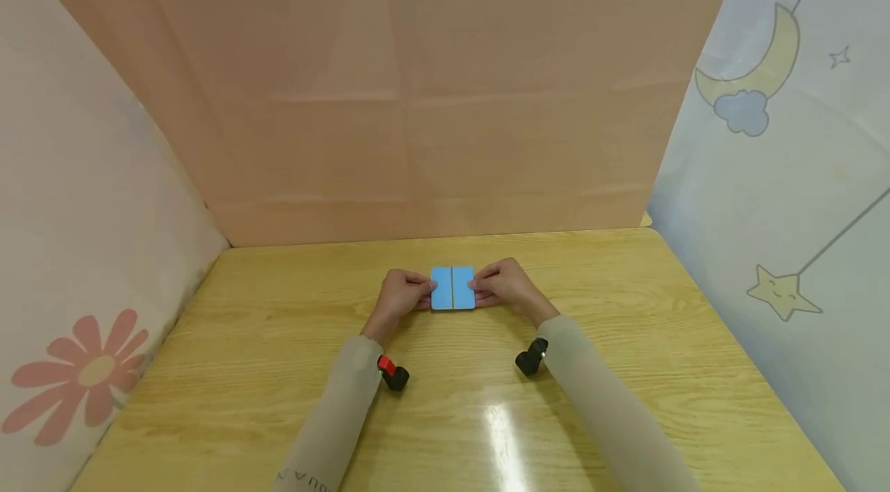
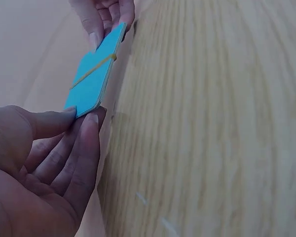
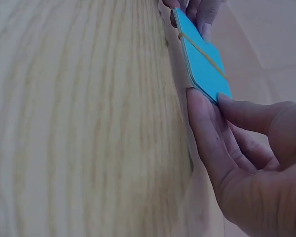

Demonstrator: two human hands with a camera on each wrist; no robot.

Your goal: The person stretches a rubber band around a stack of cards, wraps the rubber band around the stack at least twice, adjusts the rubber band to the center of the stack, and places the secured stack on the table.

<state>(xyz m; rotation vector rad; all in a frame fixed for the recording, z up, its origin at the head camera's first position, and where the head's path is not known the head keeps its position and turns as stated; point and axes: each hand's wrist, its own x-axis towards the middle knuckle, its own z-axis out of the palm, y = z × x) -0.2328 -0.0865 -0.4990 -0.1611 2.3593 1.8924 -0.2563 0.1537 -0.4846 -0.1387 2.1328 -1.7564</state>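
Note:
A thin stack of blue cards (image 1: 441, 289) with rounded corners is held level between both hands, over the far middle of the table. Round its middle runs a yellowish rubber band (image 2: 91, 71). The left hand (image 1: 403, 293) pinches one short end, thumb on the blue top face and fingers beneath. At the opposite end the right hand (image 1: 509, 285) pinches in the same way, its thumb (image 3: 246, 112) on top. Pale layers of the stack show along its edge in both wrist views. The undersides of the cards are hidden.
The wood-grained table (image 1: 445, 368) ends at a peach-coloured cloth (image 1: 431, 129) behind the hands. Patterned white panels stand at left (image 1: 90, 206) and right (image 1: 786, 167). Small black wrist devices (image 1: 531, 357) sit at both long beige sleeves.

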